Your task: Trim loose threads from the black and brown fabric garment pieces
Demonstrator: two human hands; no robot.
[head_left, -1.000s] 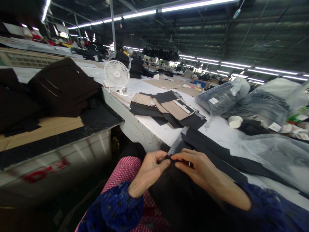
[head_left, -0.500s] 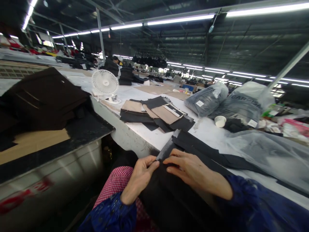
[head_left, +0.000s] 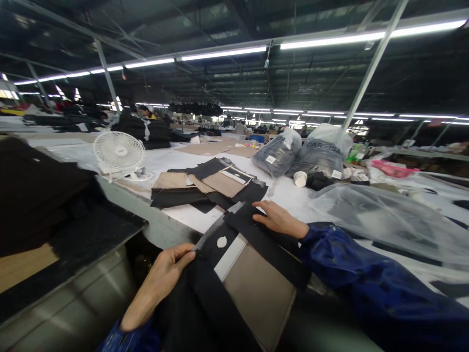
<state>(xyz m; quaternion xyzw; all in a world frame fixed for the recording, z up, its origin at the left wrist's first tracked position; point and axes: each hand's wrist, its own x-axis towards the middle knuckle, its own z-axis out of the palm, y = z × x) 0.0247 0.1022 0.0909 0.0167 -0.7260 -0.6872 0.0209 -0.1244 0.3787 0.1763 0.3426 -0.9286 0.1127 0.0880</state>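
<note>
Holding what in the left hand?

Pinching, thumb and fingers closed, a thin grey edge strip of a flat black fabric panel with rectangular beige lining, lying over the table edge toward the body.

And in the right hand?

Nothing held; lying flat on black cloth, fingers open and extended.

Done how far?

One panel opened out, small round white label showing. Remaining on the long white cutting table: a loose pile of black and beige cut pieces, untouched.
</note>
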